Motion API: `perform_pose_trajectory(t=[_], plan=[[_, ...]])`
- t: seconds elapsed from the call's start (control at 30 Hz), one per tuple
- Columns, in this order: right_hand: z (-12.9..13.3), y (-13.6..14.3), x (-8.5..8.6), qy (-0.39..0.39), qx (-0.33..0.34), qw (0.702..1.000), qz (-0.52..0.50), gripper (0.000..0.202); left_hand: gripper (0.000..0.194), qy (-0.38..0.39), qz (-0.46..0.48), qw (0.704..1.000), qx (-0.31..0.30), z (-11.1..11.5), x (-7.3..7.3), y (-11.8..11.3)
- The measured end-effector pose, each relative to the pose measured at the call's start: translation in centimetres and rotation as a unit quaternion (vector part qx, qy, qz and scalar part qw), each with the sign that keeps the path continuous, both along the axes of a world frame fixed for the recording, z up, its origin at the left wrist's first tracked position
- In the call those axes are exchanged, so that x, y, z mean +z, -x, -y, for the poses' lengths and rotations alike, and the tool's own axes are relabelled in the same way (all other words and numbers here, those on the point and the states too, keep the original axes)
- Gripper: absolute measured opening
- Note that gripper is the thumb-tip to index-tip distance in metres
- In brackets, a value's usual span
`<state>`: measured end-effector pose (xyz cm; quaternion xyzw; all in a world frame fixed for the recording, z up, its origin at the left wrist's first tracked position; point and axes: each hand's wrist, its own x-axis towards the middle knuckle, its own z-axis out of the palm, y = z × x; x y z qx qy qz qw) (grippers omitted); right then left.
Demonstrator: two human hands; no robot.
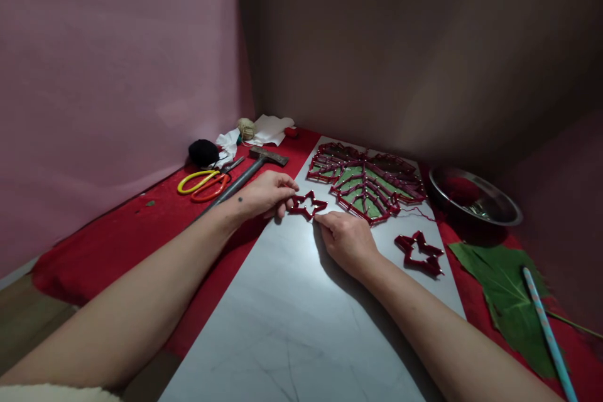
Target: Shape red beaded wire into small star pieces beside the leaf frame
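On a white marbled board (264,301), a small red thread star (309,205) is outlined around nails. My left hand (273,195) is at the star's left side, its fingers drawn together; whatever they pinch is too small to make out. At the star's lower right rests my right hand (346,239), index finger touching near a point, the other fingers curled under and partly hidden. Behind them lies a large leaf shape (365,182) of green and dark red with threads strung over nails. A second red star (419,253) sits to the right.
Left, on red cloth (117,229), are a hammer (249,169), scissors (207,185), black yarn (203,153), a pale yarn ball (245,129) and white paper (271,130). Right are a metal bowl (506,217) with red yarn, a green leaf (499,289) and a light blue pen (546,326).
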<state>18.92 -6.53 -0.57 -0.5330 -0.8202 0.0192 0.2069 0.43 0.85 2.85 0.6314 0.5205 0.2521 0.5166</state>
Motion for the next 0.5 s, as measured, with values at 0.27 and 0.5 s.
perform_pose_trajectory(t=[0.27,0.5], plan=[[-0.06,0.0,-0.02,-0.003,-0.002,1.0,0.006,0.03,0.03,0.01,-0.008,1.0,-0.008,0.28,-0.35,-0.3],[-0.19,-0.12,-0.19,-0.006,0.006,1.0,0.004,0.03,0.022,0.01,-0.02,1.0,0.001,-0.02,-0.23,-0.34]])
